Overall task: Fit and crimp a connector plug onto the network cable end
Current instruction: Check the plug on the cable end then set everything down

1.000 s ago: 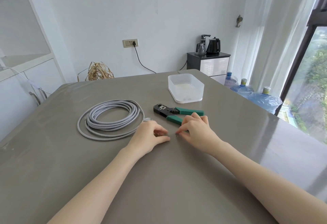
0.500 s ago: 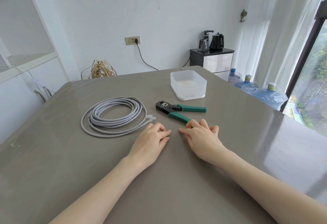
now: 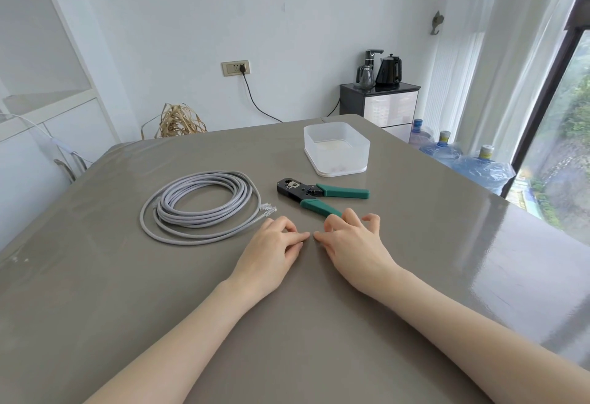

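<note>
Network cable (image 3: 204,208), grey and coiled in a loose ring, lies flat on the tabletop (image 3: 319,323) to the left of the fingers and a little beyond them. Its clear connector plugs (image 3: 267,208) rest at the coil's right side, just beyond the left hand (image 3: 274,250) and apart from it.

The left hand lies palm down on the tabletop, its fingers (image 3: 295,237) loosely bent and pointing right, holding nothing. The right hand (image 3: 351,244) rests beside it, palm down, its fingers (image 3: 322,237) bent and pointing left so that the tips of both hands nearly meet; whether they touch cannot be told. The right hand's outer fingers are raised and curled off the surface, and nothing shows in its grasp.

A crimping tool (image 3: 319,194) with a black head and green handles lies just beyond the right hand's fingers, handles spread, the nearer handle ending right at the knuckles; contact cannot be told. Farther beyond the fingers stands a translucent plastic box (image 3: 336,148) on a white base, well apart from both hands. Whatever lies in it is too faint to make out.
</note>
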{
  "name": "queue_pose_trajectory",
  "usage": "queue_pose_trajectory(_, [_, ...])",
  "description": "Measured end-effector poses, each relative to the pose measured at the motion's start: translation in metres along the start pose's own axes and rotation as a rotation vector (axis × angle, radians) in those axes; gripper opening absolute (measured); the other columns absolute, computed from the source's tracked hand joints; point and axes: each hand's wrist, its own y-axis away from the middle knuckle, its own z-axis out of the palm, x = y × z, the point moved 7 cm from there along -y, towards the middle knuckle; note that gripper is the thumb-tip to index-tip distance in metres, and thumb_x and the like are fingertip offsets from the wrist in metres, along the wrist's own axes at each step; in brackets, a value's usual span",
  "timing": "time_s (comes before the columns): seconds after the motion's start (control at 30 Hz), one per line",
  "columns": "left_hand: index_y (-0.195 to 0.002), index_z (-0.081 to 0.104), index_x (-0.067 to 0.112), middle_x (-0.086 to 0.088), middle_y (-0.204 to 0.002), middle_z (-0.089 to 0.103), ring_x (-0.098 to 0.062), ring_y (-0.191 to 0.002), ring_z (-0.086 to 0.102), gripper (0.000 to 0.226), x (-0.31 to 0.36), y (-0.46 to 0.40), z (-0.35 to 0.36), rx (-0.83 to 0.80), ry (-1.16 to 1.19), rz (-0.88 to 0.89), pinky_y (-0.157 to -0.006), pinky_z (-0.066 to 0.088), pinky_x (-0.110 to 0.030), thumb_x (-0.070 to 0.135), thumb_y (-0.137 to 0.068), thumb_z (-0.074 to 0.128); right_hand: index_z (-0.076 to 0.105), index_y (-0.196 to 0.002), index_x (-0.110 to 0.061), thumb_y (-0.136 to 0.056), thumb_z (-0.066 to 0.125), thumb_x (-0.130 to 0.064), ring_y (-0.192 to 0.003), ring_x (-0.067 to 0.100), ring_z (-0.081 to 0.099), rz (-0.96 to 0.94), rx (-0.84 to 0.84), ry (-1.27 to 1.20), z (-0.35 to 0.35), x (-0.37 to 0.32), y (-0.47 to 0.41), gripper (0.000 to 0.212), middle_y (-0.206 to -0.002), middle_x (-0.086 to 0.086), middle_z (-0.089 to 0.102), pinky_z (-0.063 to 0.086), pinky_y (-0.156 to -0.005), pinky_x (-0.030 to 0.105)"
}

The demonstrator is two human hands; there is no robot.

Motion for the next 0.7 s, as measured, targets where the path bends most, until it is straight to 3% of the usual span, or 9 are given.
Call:
queue_pose_trajectory(0.13, [-0.115, 0.068, 0.022, 0.003, -0.099, 0.057, -0.016, -0.094, 0.049, 0.026, -0.003, 0.000, -0.002, 0.019, 0.080, -0.047, -0.078, 0.030, -0.012, 0.017, -0.093, 0.054, 0.065, -0.105, -0.026, -0.098, 0.036, -0.018, -0.107, 0.019, 0.034, -0.065, 0.038, 0.008, -0.003, -0.002, -0.005, 0.031, -0.104, -0.006, 0.050, 0.017, -0.096, 0.044])
queue_pose_trajectory(0.27, [-0.101, 0.073, 0.020, 0.002, -0.092, 0.063, -0.014, -0.088, 0.057, 0.018, -0.009, -0.001, -0.004, 0.045, 0.189, -0.132, -0.080, 0.045, -0.024, 0.015, -0.087, 0.062, 0.070, -0.101, -0.026, -0.097, 0.038, -0.020, -0.108, 0.017, 0.035, -0.091, 0.056, 0.043, -0.008, -0.003, -0.011, 0.032, -0.101, -0.009, 0.057, 0.019, -0.096, 0.042])
queue_pose_trajectory(0.37, [-0.086, 0.070, 0.021, 0.007, -0.085, 0.063, -0.009, -0.077, 0.058, 0.006, -0.015, -0.003, -0.005, 0.080, 0.239, -0.203, -0.074, 0.046, -0.020, 0.017, -0.081, 0.070, 0.070, -0.098, -0.023, -0.093, 0.041, -0.018, -0.110, 0.018, 0.038, -0.119, 0.062, 0.089, -0.011, -0.005, -0.014, 0.029, -0.098, -0.008, 0.061, 0.022, -0.098, 0.042])
queue_pose_trajectory(0.5, [-0.075, 0.067, 0.022, 0.011, -0.076, 0.060, 0.000, -0.068, 0.054, 0.007, -0.019, -0.005, -0.003, 0.080, 0.243, -0.254, -0.062, 0.039, -0.008, 0.019, -0.078, 0.073, 0.069, -0.064, -0.025, -0.072, 0.069, -0.020, -0.086, 0.014, 0.059, -0.125, 0.203, 0.209, -0.022, -0.011, -0.011, 0.009, -0.067, -0.010, 0.062, 0.046, -0.085, 0.036])
queue_pose_trajectory(0.6, [-0.075, 0.069, 0.020, 0.011, -0.073, 0.059, 0.002, -0.062, 0.051, 0.006, -0.019, -0.007, -0.004, 0.086, 0.222, -0.257, -0.059, 0.037, -0.005, 0.019, -0.079, 0.073, 0.068, -0.084, -0.021, -0.087, 0.052, -0.020, -0.103, 0.016, 0.049, -0.130, 0.142, 0.170, -0.010, -0.007, -0.014, 0.016, -0.087, -0.008, 0.062, 0.032, -0.097, 0.038])
queue_pose_trajectory(0.7, [-0.074, 0.072, 0.019, 0.010, -0.072, 0.059, 0.001, -0.061, 0.051, 0.004, -0.018, -0.010, -0.005, 0.091, 0.231, -0.252, -0.058, 0.037, -0.005, 0.019, -0.078, 0.074, 0.065, -0.097, -0.021, -0.093, 0.042, -0.023, -0.109, 0.017, 0.040, -0.064, 0.106, 0.029, -0.007, 0.005, -0.017, 0.023, -0.100, -0.007, 0.061, 0.023, -0.096, 0.036])
